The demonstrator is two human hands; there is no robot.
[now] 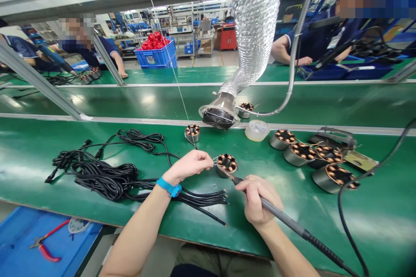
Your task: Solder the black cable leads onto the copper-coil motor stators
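A round motor stator with copper windings (226, 163) sits on the green bench in front of me. My left hand (189, 165), with a blue wristband, is pinched on a thin wire at the stator's left rim. My right hand (254, 200) grips a soldering iron (279, 214) like a pen, and its tip touches the stator's front edge. The iron's black cord runs off to the lower right. A thin solder wire (169, 56) hangs down from above toward my left hand.
A bundle of black cables (107, 175) lies at left. Several more stators (312, 158) sit at right, one (192, 132) behind. A foil fume duct (224, 110) hangs over the bench beside a tape roll (257, 130). Red pliers (45, 249) lie on a blue tray. Other people work across the belt.
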